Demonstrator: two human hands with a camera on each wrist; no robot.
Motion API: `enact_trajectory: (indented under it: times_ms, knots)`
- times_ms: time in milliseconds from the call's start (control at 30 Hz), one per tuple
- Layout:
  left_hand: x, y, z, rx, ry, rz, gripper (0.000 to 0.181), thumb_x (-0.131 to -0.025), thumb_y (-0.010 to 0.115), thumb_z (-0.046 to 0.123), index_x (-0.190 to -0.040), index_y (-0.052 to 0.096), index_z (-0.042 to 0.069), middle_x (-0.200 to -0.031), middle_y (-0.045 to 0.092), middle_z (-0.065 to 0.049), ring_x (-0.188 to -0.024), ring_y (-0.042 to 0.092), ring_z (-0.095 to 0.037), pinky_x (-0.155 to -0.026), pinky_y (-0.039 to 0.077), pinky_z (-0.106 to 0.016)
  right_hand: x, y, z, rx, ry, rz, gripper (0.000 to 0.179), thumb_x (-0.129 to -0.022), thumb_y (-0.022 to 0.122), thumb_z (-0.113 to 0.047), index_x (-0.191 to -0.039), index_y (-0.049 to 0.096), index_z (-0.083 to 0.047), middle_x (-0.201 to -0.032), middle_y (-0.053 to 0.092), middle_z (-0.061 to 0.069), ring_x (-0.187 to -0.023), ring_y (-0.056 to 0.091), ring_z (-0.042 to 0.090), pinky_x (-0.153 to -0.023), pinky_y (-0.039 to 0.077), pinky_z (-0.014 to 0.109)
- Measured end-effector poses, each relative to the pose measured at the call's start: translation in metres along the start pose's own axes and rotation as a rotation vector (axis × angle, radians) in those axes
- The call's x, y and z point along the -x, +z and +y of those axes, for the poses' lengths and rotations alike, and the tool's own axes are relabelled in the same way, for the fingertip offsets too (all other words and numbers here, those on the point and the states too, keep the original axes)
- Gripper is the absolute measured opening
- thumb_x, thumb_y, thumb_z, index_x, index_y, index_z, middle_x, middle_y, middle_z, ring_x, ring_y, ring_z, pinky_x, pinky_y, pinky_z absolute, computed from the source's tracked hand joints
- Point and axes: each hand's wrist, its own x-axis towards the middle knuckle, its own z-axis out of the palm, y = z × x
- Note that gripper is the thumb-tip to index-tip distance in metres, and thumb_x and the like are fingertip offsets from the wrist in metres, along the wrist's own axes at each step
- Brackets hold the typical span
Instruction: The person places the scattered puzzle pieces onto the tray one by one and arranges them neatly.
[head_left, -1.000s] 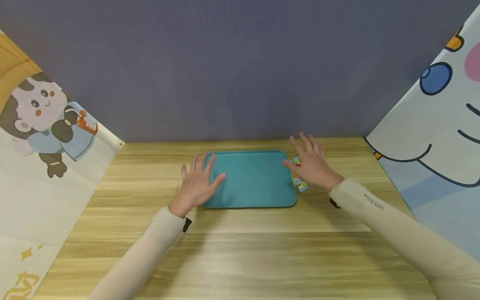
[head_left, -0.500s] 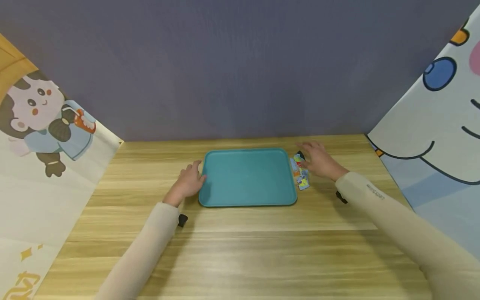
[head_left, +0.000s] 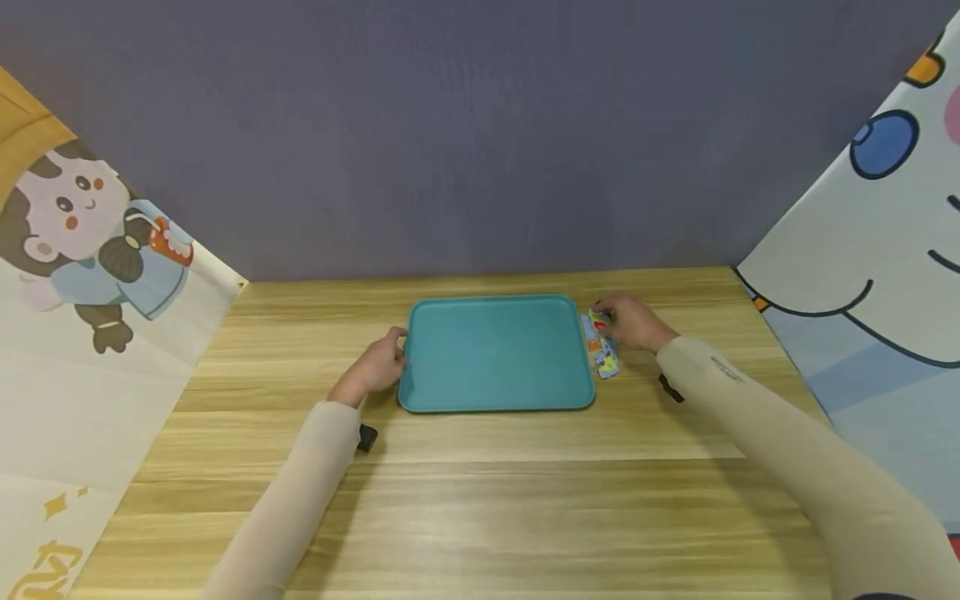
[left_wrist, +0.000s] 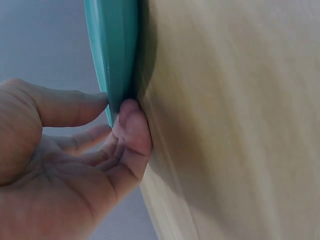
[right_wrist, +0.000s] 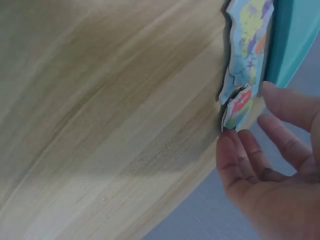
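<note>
A teal rectangular tray [head_left: 495,354] lies flat on the wooden table. My left hand [head_left: 377,363] is at its left edge. In the left wrist view, that thumb presses the outer rim of the tray [left_wrist: 114,45] while the curled fingers tuck against its underside. Beside the tray's right edge lie flat, colourful jigsaw puzzle pieces [head_left: 607,362]. My right hand [head_left: 632,323] reaches over their far end. In the right wrist view, its fingertips are right at the end of a red and green puzzle piece [right_wrist: 239,106], with the thumb apart on the tray side.
The wooden table [head_left: 480,508] extends in front of the tray. A grey-blue wall [head_left: 480,142] rises behind it. Cartoon-printed panels stand at the left [head_left: 112,217] and right [head_left: 862,275].
Both hands were spread above the tray's sides a second ago. They have come down: the left onto the tray's left edge, the right to the puzzle pieces, its fingers drawing closer together.
</note>
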Motion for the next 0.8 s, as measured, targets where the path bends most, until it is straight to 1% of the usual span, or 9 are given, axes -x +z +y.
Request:
enact_trajectory:
  times_ms: [167, 267, 367, 500, 633, 800]
  knots:
    - [-0.001, 0.000, -0.001, 0.005, 0.004, -0.015, 0.051, -0.085, 0.048, 0.006, -0.130, 0.024, 0.004, -0.097, 0.053, -0.015, -0.082, 0.052, -0.023, -0.070, 0.042, -0.035, -0.008, 0.002, 0.005, 0.011, 0.032, -0.016, 0.045, -0.074, 0.066, -0.009, -0.114, 0.051, 0.004, -0.112, 0.050, 0.021, -0.101, 0.045, 0.034, -0.085, 0.034, 0.046]
    - [-0.001, 0.001, -0.001, 0.010, -0.004, -0.020, 0.051, -0.085, 0.049, 0.006, -0.130, 0.025, 0.005, -0.097, 0.053, -0.015, -0.083, 0.051, -0.023, -0.071, 0.042, -0.035, -0.011, 0.003, 0.008, 0.015, 0.043, -0.015, 0.045, -0.073, 0.067, -0.011, -0.113, 0.052, 0.003, -0.109, 0.052, 0.021, -0.099, 0.047, 0.033, -0.084, 0.035, 0.045]
    - [-0.001, 0.001, 0.000, 0.009, -0.005, -0.021, 0.051, -0.085, 0.048, 0.006, -0.131, 0.024, 0.005, -0.097, 0.053, -0.015, -0.080, 0.051, -0.022, -0.069, 0.042, -0.034, -0.013, 0.002, 0.009, 0.020, 0.056, -0.008, 0.045, -0.072, 0.068, -0.013, -0.112, 0.053, 0.003, -0.106, 0.053, 0.021, -0.097, 0.048, 0.032, -0.082, 0.036, 0.044]
    - [-0.001, 0.000, 0.000, 0.005, -0.008, -0.016, 0.052, -0.086, 0.048, 0.007, -0.131, 0.023, 0.006, -0.094, 0.052, -0.013, -0.076, 0.051, -0.021, -0.067, 0.042, -0.033, -0.014, 0.001, 0.006, 0.018, 0.101, -0.014, 0.047, -0.071, 0.069, -0.015, -0.112, 0.053, 0.002, -0.103, 0.053, 0.021, -0.095, 0.048, 0.031, -0.081, 0.036, 0.044]
    - [-0.001, 0.000, 0.000, 0.004, -0.009, -0.016, 0.052, -0.085, 0.048, 0.006, -0.131, 0.023, 0.005, -0.093, 0.052, -0.012, -0.075, 0.050, -0.021, -0.067, 0.041, -0.033, -0.015, 0.000, 0.002, 0.003, 0.155, -0.024, 0.050, -0.071, 0.069, -0.015, -0.113, 0.052, 0.003, -0.104, 0.052, 0.020, -0.095, 0.046, 0.030, -0.081, 0.037, 0.043]
    - [-0.001, 0.000, -0.002, 0.001, -0.014, -0.018, 0.052, -0.085, 0.048, 0.006, -0.131, 0.024, 0.006, -0.094, 0.052, -0.012, -0.076, 0.050, -0.021, -0.067, 0.041, -0.033, -0.017, -0.002, -0.002, -0.020, 0.188, -0.036, 0.050, -0.071, 0.069, -0.014, -0.115, 0.051, 0.003, -0.106, 0.051, 0.020, -0.096, 0.046, 0.031, -0.081, 0.037, 0.043]
